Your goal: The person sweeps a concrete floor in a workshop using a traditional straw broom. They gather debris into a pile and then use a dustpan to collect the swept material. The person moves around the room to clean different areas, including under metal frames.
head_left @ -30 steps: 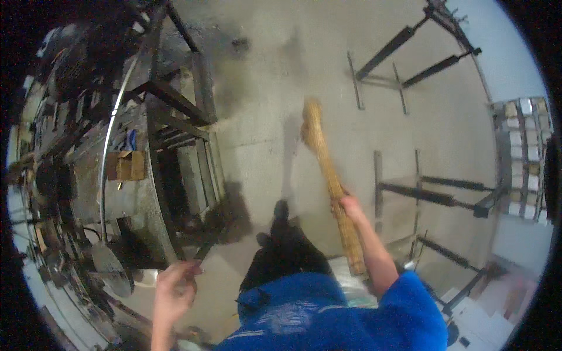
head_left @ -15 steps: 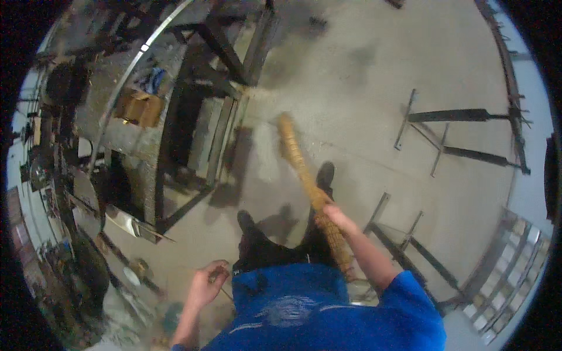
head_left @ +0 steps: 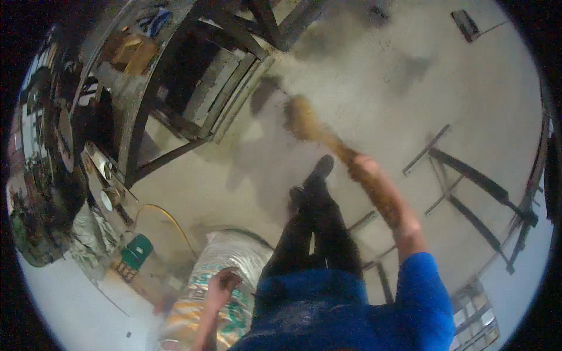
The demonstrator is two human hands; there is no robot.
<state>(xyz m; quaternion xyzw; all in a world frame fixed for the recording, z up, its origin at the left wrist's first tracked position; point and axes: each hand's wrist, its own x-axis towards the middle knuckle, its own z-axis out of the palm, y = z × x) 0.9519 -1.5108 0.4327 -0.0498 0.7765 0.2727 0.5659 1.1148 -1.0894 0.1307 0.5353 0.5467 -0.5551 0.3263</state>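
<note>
My right hand [head_left: 364, 167] is closed around a long yellow-brown rod-like thing [head_left: 307, 121] with a ribbed, straw-like surface. It points forward and away from me over the floor, its far end thicker and smeared by motion; its exact kind is unclear. My right arm is stretched out ahead. At my left side, my left hand [head_left: 223, 285] hangs with loosely curled fingers, and nothing shows in it. Below that hand lies or stands a large, full white sack [head_left: 237, 251] with green and orange print; I cannot tell whether they touch.
To the left stands a dark metal-framed workbench [head_left: 140, 111] with a cardboard box [head_left: 136, 54] on it. A green container [head_left: 136, 250] and a yellow hose [head_left: 170, 216] are beside the sack. Dark metal frames [head_left: 468, 175] stand on the right, and a small dark object [head_left: 465, 26] lies far right.
My view has turned leftward and my feet have shifted, bringing the sack into sight. My right hand has swung forward with the ribbed rod-like thing, which showed its full length before.
</note>
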